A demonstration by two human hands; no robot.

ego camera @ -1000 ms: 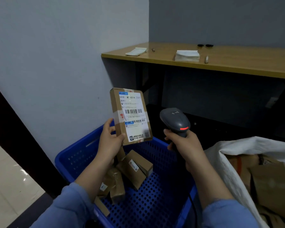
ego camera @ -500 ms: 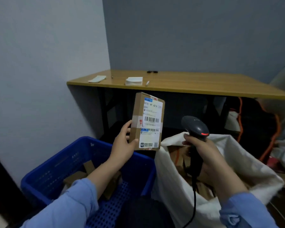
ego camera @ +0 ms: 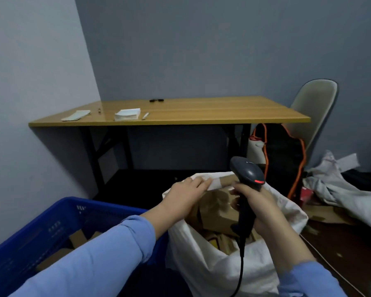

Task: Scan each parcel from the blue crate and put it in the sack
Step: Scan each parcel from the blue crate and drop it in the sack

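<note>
Cardboard parcel (ego camera: pixel 223 181) over sack (ego camera: pixel 212 264), touching left hand (ego camera: pixel 185 192) (grip unclear); right hand (ego camera: pixel 257 202) grips scanner (ego camera: pixel 247 171).

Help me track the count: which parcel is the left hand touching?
The taped parcel at the sack's far rim, at the left hand's fingertips; the others lie deeper in the sack or in the blue crate.

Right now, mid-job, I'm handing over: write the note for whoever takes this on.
Left hand: over the mouth of the sack, fingers on the end of a parcel; grip unclear.
Right hand: holds the scanner above the sack.
Done: several boxes lie in the sack.
Left: drop this parcel in, then scan the cartons in the blue crate.
</note>
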